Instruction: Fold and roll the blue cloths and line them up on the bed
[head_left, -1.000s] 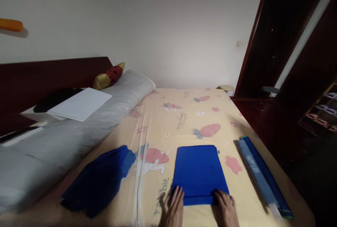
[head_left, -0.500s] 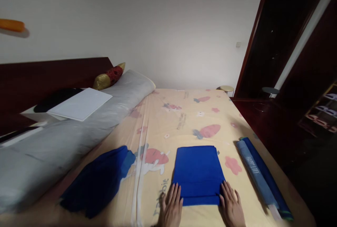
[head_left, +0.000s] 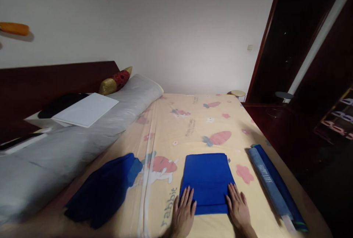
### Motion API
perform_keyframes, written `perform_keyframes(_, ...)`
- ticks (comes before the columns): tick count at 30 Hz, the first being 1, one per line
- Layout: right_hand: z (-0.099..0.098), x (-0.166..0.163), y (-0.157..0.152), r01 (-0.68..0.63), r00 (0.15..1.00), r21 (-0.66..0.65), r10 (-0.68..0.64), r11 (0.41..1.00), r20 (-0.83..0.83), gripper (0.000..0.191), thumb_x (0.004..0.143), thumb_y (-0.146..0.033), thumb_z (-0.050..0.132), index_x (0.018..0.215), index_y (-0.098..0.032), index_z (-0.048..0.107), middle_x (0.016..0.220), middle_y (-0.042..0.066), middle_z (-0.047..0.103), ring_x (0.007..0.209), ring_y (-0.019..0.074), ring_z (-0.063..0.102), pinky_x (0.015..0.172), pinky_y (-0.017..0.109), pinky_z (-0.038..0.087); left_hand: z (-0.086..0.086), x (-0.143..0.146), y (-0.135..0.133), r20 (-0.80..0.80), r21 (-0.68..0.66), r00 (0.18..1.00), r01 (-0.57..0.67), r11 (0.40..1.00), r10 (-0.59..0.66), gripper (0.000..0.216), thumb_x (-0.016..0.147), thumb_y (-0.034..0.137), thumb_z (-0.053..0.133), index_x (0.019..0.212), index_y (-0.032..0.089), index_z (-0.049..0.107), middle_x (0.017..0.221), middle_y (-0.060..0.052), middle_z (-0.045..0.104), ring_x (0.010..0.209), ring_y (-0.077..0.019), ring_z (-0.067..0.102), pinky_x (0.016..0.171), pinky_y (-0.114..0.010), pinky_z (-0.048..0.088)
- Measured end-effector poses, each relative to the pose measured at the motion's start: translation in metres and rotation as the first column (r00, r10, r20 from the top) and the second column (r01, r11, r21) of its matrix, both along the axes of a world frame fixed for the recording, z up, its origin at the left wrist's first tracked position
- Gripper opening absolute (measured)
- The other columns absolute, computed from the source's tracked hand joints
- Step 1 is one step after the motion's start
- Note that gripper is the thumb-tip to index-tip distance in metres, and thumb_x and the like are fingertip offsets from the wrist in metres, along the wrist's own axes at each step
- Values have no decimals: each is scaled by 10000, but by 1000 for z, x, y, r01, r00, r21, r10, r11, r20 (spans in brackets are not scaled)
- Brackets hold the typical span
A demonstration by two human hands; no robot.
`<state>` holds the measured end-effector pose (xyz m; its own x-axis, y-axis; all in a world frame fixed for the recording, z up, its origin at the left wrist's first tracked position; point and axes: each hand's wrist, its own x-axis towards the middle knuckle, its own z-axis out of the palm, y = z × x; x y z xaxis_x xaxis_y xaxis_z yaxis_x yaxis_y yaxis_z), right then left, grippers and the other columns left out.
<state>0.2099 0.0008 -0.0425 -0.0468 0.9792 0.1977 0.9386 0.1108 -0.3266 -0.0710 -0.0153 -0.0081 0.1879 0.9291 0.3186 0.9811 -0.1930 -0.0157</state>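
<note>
Left hand and right hand have crept up the folded blue cloth, lower centre; both lie flat, gripping nothing (uneven pushing could totally skew it).

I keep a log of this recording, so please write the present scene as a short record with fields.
Left hand: flat, fingers on the near left corner of the folded blue cloth
Right hand: fingers at the cloth's right edge, towards the near corner
Surface: patterned sheet on a bed
Left of cloth: crumpled dark blue fabric
Right of cloth: light blue bundle with lettering, darker blue bundle alongside
Far left: red and gold cushion
</note>
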Motion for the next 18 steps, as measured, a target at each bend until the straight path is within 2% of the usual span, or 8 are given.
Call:
perform_keyframes(4,-6,22,-14,-15,999,113,9,993,51,550,924,-435,369,1434,-245,292,1497,58,368,1377,249,361,1068,492,381,-4,-18,-10,-67,181,998,-9,983,21,574,905,329,379,1437,320,166,1436,6,496,1271,-158,515,1019,-414,383)
perform_keyframes(7,-9,38,-34,-151,985,176,133,973,109,559,903,-329,414,1441,-316,263,1509,41,351,1352,231,406,1005,406,422,-5,-32,-25,-153,274,985,114,955,-73,552,879,301,447,1409,324,295,1360,41,586,1214,-129,555,971,-322,408)
perform_keyframes(10,-19,54,-49,-303,948,166,279,938,153,618,848,-250,461,1428,-362,280,1437,13,468,1242,214,532,925,347,448,-10,-47,-36,-242,276,941,300,913,-236,507,857,301,487,1357,333,410,1226,89,683,1112,-102,610,940,-257,429)
perform_keyframes(12,-27,62,-53,-362,926,157,337,919,169,635,819,-236,488,1417,-360,314,1363,-1,555,1167,210,589,892,332,449,-15,-53,-40,-269,236,917,360,903,-295,486,854,312,484,1338,326,445,1219,99,685,1096,-104,616,944,-243,437)
perform_keyframes(15,-34,65,-51,-374,922,167,347,912,170,618,795,-228,516,1389,-334,384,1306,-13,610,1123,201,611,875,315,436,-23,-54,-38,-275,240,915,363,901,-295,468,839,308,490,1307,319,487,1206,103,691,1083,-108,621,926,-248,459)
perform_keyframes(18,-27,60,-44,-342,938,135,328,930,111,566,812,-247,529,1362,-324,423,1286,-20,630,1137,179,594,911,294,405,-28,-49,-33,-239,264,939,308,914,-247,449,808,249,492,1246,331,544,1163,100,712,1067,-112,625,910,-262,473)
